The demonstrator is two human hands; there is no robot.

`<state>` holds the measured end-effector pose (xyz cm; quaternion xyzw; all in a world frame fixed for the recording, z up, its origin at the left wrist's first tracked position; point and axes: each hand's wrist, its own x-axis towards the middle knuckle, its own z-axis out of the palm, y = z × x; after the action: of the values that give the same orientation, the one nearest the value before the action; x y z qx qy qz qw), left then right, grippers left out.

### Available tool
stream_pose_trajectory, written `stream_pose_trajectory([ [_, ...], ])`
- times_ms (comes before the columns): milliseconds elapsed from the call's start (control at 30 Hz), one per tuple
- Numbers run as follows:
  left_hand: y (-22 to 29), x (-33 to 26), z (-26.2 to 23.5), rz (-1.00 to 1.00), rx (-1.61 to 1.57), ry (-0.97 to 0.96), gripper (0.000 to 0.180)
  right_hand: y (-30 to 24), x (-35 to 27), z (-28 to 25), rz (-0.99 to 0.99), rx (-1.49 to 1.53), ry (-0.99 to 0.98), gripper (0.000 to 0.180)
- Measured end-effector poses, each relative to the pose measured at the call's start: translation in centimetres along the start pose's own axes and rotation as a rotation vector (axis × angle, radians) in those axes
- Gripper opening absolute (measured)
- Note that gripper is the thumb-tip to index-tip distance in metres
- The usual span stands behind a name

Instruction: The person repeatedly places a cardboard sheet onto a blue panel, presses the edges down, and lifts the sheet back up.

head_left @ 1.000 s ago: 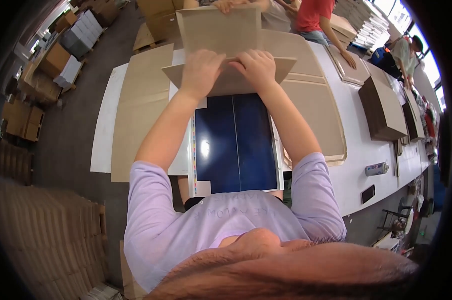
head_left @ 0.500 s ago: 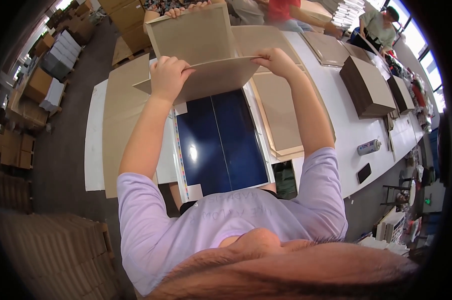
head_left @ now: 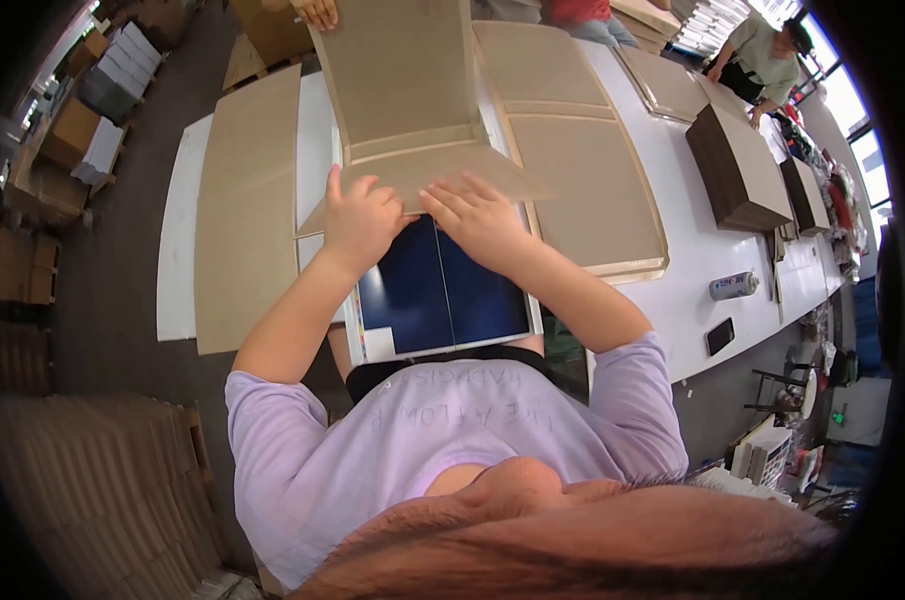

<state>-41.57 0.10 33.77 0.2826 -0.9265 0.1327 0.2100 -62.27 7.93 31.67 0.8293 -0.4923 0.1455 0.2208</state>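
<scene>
Lying flat: creased brown cardboard sheet

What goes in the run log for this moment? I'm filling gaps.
left hand: flat on cardboard flap | right hand: flat on same flap | beneath: dark blue box | surface: white table

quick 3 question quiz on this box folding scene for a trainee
1. True or false: both hands press on the cardboard flap.
2. What lies under the flap? A) dark blue panel B) red cloth C) metal tray
3. What small object stands right of the flat cardboard sheet?

Key: 1. True: left hand and right hand rest on it. 2. A, the dark blue panel. 3. A spray can.
</scene>
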Motion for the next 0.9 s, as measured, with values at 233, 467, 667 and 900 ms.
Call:
stream_pose_trajectory([
  [233,0.2,-10.0,2.7,-0.042,-0.045,-0.048,0.039,1.2,-9.2,0.7,0.182,0.074,-0.377,0.052],
  [467,-1.1,-20.1,4.0,-0.525,0.028,-0.143,0.086,-0.5,-14.0,1.6,0.285,0.012,-0.454,0.053],
  [667,10.8,-23.2,12.2,-1.232,-2.619,0.115,0.037,-2.1,-15.7,3.1,0.407,0.025,-0.563,0.057],
  [900,15.1,-13.7,13.8,-1.341,-2.481,0.167,0.022,-3.6,-17.1,4.4,0.503,0.095,-0.495,0.06],
])
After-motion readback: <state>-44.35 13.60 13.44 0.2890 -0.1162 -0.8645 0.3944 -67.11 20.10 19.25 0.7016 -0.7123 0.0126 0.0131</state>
